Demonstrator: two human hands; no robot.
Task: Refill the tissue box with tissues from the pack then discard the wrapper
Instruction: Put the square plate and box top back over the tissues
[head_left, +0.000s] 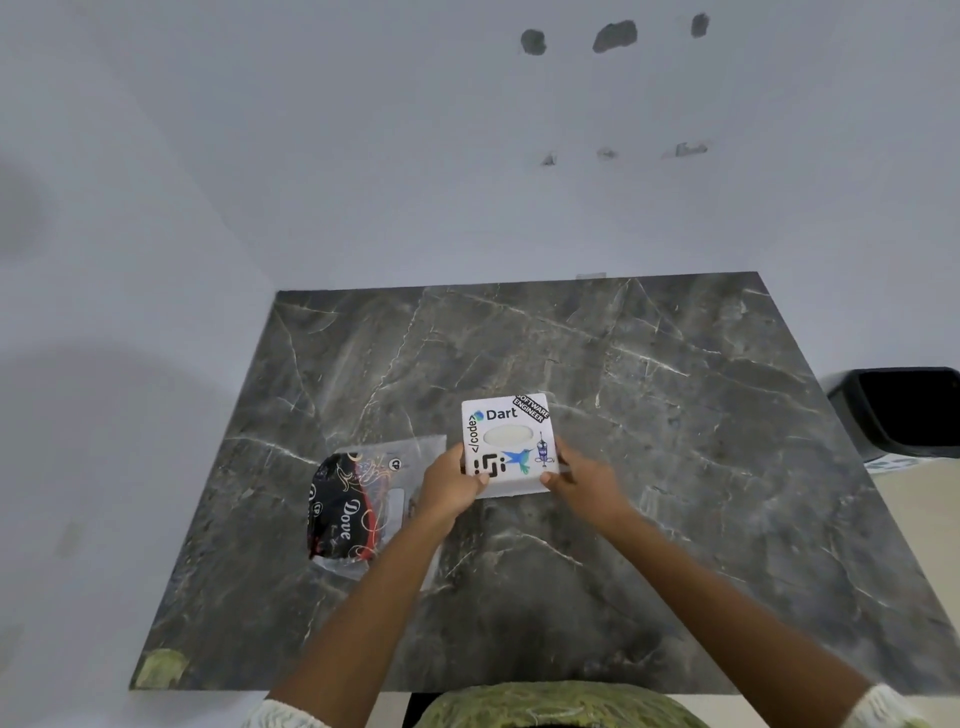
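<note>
A white square tissue box with stickers and an oval top opening showing white tissue stands on the dark marble table. My left hand grips the box's near left corner and my right hand grips its near right corner. To the left of the box lies the tissue wrapper, a mostly flat clear plastic pack with a black and red "Dove" print.
A black bin stands on the floor past the table's right edge. White walls close in the table at the back and left. A piece of yellowish tape marks the table's near left corner.
</note>
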